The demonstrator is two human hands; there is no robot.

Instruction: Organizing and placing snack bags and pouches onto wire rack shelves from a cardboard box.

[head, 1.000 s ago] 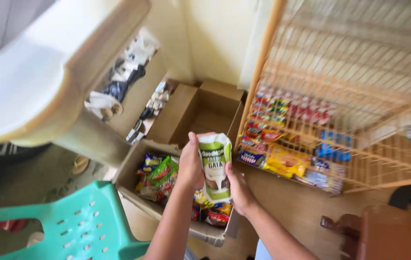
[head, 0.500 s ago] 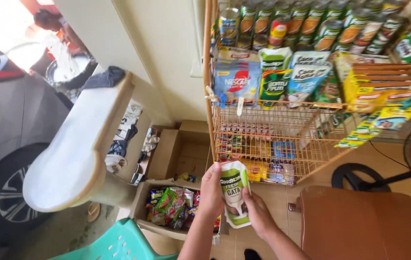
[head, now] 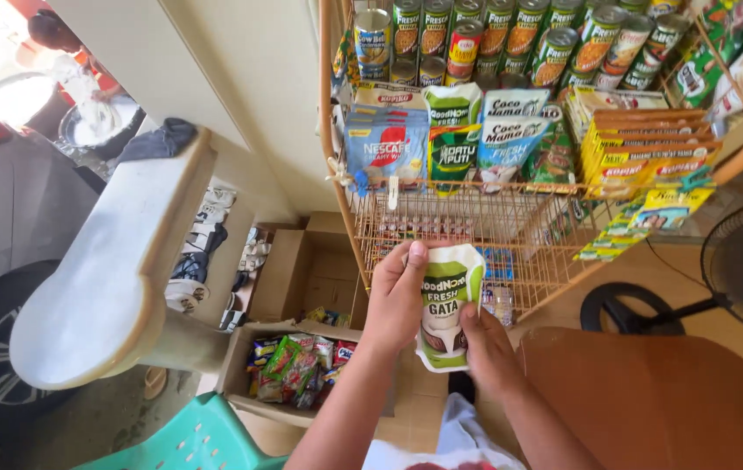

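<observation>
Both hands, left hand [head: 396,294] and right hand [head: 484,348], grip green-white pouch [head: 446,305] upright before wire rack [head: 441,226] at 12 o'clock, mid-stocking; next needs lifting toward shelved pouches [head: 454,130].

Green-and-white pouch [head: 446,306] — upright (slightly tilted) — before the wire rack [head: 441,228].

A small shop: wire rack [head: 511,218] of tins [head: 511,35] and sachets [head: 641,148], cartons of snacks [head: 297,365].
</observation>
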